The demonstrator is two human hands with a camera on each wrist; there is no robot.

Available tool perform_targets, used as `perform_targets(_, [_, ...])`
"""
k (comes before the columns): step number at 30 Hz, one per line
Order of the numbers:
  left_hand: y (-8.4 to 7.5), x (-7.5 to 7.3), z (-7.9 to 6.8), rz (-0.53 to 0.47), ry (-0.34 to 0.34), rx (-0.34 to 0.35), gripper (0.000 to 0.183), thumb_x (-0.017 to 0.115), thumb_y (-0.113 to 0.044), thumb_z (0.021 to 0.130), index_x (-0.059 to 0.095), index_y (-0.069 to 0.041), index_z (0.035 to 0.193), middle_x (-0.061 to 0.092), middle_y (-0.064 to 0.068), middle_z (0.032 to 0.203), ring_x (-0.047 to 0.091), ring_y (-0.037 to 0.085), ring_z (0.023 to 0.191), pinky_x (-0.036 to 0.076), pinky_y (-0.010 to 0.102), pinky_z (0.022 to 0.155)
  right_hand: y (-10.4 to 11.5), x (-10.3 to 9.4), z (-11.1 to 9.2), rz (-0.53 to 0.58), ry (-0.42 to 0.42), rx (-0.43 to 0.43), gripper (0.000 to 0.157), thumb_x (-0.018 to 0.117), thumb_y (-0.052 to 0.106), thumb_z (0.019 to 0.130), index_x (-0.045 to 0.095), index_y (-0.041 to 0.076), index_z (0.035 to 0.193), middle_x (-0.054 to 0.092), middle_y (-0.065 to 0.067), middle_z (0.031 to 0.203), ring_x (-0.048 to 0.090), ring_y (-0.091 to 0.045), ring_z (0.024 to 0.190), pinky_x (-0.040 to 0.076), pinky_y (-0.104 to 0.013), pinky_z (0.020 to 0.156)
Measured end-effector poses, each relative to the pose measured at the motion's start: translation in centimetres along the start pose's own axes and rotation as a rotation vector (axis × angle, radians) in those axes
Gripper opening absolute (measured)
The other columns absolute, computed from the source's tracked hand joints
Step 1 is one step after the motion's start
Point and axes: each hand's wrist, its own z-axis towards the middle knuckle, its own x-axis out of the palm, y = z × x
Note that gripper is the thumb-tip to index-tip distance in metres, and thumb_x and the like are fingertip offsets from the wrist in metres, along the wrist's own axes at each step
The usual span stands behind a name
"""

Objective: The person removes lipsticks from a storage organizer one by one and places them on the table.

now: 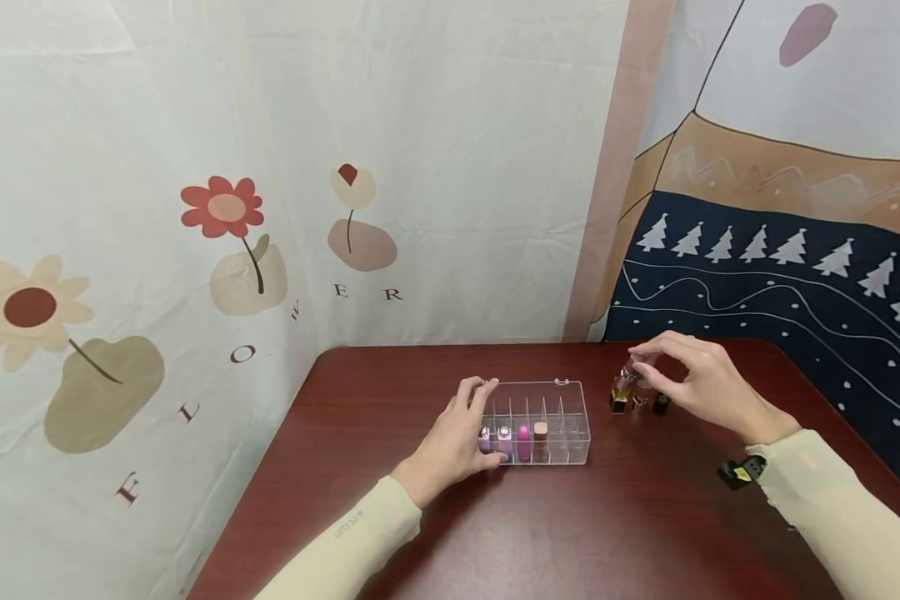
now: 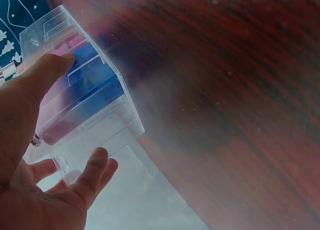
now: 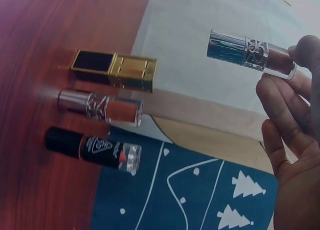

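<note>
My left hand (image 1: 453, 429) holds the left end of a clear divided organizer box (image 1: 587, 425), thumb at the front wall and fingers at the back. Several lip cosmetics stand in its left compartments, among them a bright pink tube (image 1: 523, 443) and a brown one with a pale top (image 1: 541, 442). To the right, my right hand (image 1: 693, 379) pinches a lip gloss tube (image 3: 255, 54) by its clear end, thumb against fingers, raised above the table. Its cap is silver, with a patterned silver band and dark reddish contents.
Close below the right hand stand a gold and black lipstick (image 3: 115, 69), a silver-capped tube with orange-brown contents (image 3: 100, 107) and a black tube with a clear end (image 3: 95, 150). The dark red wooden table (image 1: 540, 533) meets printed cloth (image 1: 450, 250) at its back.
</note>
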Motion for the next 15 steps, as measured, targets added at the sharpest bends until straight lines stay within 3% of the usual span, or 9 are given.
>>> perform_targets(8, [0.1,0.1,0.0,0.009,0.002,0.002,0.123,0.110,-0.034,0.081,0.038,-0.008,0.177,0.045,0.017,0.166,0.071,0.040,0.127,0.069,0.049,0.108,-0.6,-0.7,-0.3,-0.013,0.007,0.053,0.042,0.097,-0.005,0.086,0.087,0.016,0.121,0.085,0.004,0.114,0.075,-0.010,0.095,0.049,0.000,0.096])
perform_targets(15, [0.0,-0.1,0.0,-0.006,0.009,-0.011,0.122,0.110,-0.034,0.082,0.038,-0.010,0.178,0.045,0.017,0.167,0.070,0.040,0.129,0.068,0.050,0.110,-1.6,-1.1,-0.7,-0.030,-0.031,0.070,0.041,0.097,-0.007,0.084,0.088,0.015,0.117,0.085,0.004,0.110,0.074,-0.006,0.094,0.046,0.003,0.100])
